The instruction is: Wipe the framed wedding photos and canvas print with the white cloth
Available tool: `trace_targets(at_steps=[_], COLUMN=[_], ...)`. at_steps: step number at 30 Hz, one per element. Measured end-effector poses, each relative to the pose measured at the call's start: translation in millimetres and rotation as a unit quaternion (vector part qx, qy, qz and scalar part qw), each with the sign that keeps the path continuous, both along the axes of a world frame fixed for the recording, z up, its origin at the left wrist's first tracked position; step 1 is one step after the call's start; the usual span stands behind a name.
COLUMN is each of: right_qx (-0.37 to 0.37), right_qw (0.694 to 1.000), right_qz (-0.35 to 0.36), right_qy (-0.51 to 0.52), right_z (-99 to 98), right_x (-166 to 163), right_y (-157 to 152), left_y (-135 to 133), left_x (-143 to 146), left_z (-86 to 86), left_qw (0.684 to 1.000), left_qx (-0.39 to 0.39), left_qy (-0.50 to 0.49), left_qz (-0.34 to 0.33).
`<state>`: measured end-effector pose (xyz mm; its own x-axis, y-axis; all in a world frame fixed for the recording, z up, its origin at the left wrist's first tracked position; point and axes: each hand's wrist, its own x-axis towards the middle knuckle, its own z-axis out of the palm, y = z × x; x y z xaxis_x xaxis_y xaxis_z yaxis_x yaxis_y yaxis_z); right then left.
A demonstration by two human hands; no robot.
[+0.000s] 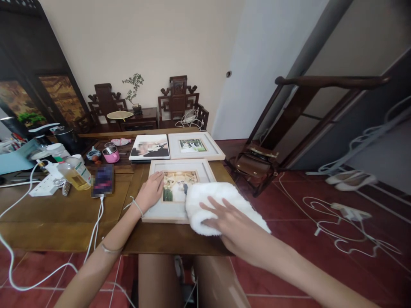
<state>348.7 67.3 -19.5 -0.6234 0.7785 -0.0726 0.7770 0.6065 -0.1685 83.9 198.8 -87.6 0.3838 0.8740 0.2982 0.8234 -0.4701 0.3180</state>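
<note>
A light wooden picture frame (178,219) with a wide pale mat and a wedding photo lies flat near the table's front edge. My left hand (150,193) rests over its left side, fingers stretched out together on the mat; the thumb is hidden. A fluffy white towel (208,194) covers the frame's lower right part and hangs past its right edge. With fingers spread across the towel and a fold under the thumb, my right hand (224,217) grips it against the frame.
Behind lie another framed photo (201,145) and a photo album (149,147). At left are a phone (102,182) on a cable, a yellow liquid bottle (75,173), a pink cup (111,155) and a power strip (48,182). A wooden chair (257,167) stands right; cords cross the floor.
</note>
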Motion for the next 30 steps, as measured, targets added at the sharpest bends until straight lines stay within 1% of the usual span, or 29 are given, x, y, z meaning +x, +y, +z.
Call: trace_targets(at_steps=[1,3,6,9,11,12,14,16,21,23,24,26,27,28,30], right_qx=[0.013,0.053,0.116,0.153,0.161,0.161,0.150,0.119,0.005,-0.021,-0.029,-0.033,-0.026,-0.014,0.022], right_qw=[1.000,0.998,0.990,0.982,0.980,0.980,0.982,0.988,0.999,0.999,0.999,0.999,0.999,0.999,0.999], right_qz=[-0.011,-0.034,-0.073,-0.106,-0.112,-0.108,-0.088,-0.058,0.004,0.023,0.032,0.040,0.038,0.031,0.008], right_qy=[0.002,0.000,-0.010,-0.023,-0.038,-0.049,-0.071,-0.085,-0.048,-0.027,-0.018,0.000,0.009,0.016,0.023], right_z=[-4.2,-14.4,-26.3,-27.6,-25.1,-23.6,-20.5,-16.0,6.4,13.8,15.1,11.7,7.4,1.9,-10.4], right_x=[-2.1,-5.2,-7.4,-10.6,-14.0,-15.7,-17.7,-16.7,-6.1,-5.1,-6.3,-11.3,-14.5,-17.4,-21.4], right_y=[7.1,31.6,82.6,128.5,144.9,147.4,140.1,118.4,33.5,5.1,-4.3,-10.7,-7.0,1.1,29.0], left_y=[0.3,0.9,2.1,2.9,2.7,2.4,1.4,0.3,-1.9,-2.1,-2.0,-1.1,-0.5,0.1,1.2], left_x=[-0.2,-0.6,-0.8,-0.9,-0.8,-0.7,-0.2,0.7,3.3,3.7,3.6,2.7,2.1,1.4,0.1], left_z=[-0.1,-0.3,-0.6,-0.5,0.0,0.2,0.8,1.3,3.0,3.2,3.1,2.4,1.9,1.6,1.2], left_qw=[1.000,1.000,1.000,1.000,1.000,1.000,1.000,0.999,1.000,1.000,1.000,1.000,1.000,1.000,1.000], left_qx=[0.002,0.006,0.017,0.026,0.025,0.024,0.025,0.024,0.009,0.007,0.006,0.007,0.009,0.011,0.015], left_qy=[0.002,0.004,-0.003,-0.011,-0.015,-0.016,-0.020,-0.022,-0.020,-0.019,-0.018,-0.014,-0.011,-0.007,-0.003], left_qz=[-0.001,-0.002,0.000,-0.003,-0.003,-0.002,0.001,0.002,0.014,0.017,0.016,0.013,0.009,0.004,-0.005])
